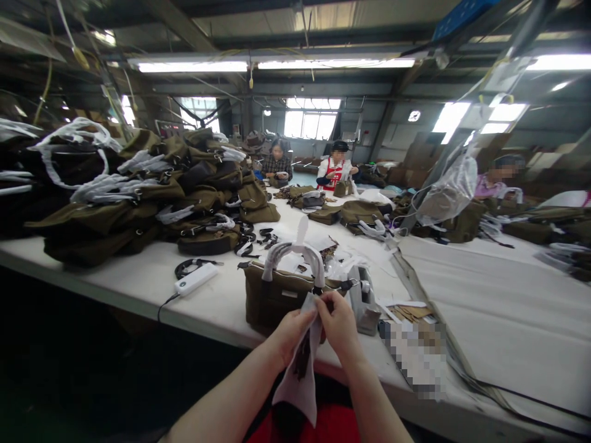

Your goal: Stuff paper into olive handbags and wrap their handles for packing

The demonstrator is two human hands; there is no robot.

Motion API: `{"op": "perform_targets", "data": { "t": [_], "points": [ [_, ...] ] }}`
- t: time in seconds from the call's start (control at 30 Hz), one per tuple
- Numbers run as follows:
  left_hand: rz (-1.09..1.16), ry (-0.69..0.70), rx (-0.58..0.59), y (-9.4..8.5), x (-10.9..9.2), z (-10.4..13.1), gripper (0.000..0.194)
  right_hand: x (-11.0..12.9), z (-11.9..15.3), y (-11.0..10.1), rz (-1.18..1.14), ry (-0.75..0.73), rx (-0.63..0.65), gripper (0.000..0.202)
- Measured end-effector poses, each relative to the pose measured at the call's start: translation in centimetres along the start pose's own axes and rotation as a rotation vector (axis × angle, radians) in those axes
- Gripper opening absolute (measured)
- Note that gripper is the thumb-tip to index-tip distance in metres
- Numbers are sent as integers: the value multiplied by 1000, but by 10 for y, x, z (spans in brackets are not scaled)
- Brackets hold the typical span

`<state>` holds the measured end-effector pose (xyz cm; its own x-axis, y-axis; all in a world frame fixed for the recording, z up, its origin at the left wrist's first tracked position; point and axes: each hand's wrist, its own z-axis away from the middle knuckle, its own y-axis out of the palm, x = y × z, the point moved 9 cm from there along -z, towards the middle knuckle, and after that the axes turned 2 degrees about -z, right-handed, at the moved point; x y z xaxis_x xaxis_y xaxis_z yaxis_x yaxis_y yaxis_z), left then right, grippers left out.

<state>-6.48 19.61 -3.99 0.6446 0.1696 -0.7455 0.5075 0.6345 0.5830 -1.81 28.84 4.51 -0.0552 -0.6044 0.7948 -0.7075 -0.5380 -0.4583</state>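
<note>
- Bare forearms (pixel 231 394) reach up from the bottom edge, with red clothing (pixel 335 424) between them.
- Left hand (pixel 295 329): thumb and fingers are closed around a white sheet (pixel 295 391), which hangs down over the near edge of the table (pixel 231 301).
- Right hand (pixel 336 317): thumb and fingertips pinch the top of that same sheet, just beside the left hand.
- On the sheet, between the forearms, shows a dark narrow piece (pixel 302 360); whether it is a strap or something else, I cannot tell.
- Just behind the hands, near the table's front edge, an olive handbag (pixel 261 301) stands upright, a small pale label (pixel 289 295) on its front. Its raised handles (pixel 276 258) are wrapped in white, and the sheet's top meets the foot of the right-hand one; whether they are joined there is hidden by the fingers.
- Right of the handbag, close by, sits a grey holder (pixel 369 323); beyond it, flat brown pieces (pixel 415 312) and a blurred-out item (pixel 410 357).
- To the left lie a white power strip (pixel 196 280) with a dark cable and a coiled black strap (pixel 187 269).
- Farther left, olive bags are heaped in a tall pile (pixel 198 206).
- Across the table, two co-workers (pixel 277 163) handle small things; another person (pixel 492 184) is at the right.
- A clear plastic bag (pixel 450 194) hangs from a slanted post.
</note>
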Motion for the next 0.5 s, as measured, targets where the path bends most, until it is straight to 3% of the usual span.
{"op": "perform_targets", "data": {
  "t": [0.33,0.4,0.5],
  "points": [
    [-19,110,-116,-1,-11,9,62,-7,0,-2,-127,97,-58,23],
    [-36,111,-137,-4,-9,8,60,-8,3,-13,-139,84,-112,26],
    [-103,100,-177,-11,-5,6,54,-26,5,-55,-46,97,-265,35]
  ]
}}
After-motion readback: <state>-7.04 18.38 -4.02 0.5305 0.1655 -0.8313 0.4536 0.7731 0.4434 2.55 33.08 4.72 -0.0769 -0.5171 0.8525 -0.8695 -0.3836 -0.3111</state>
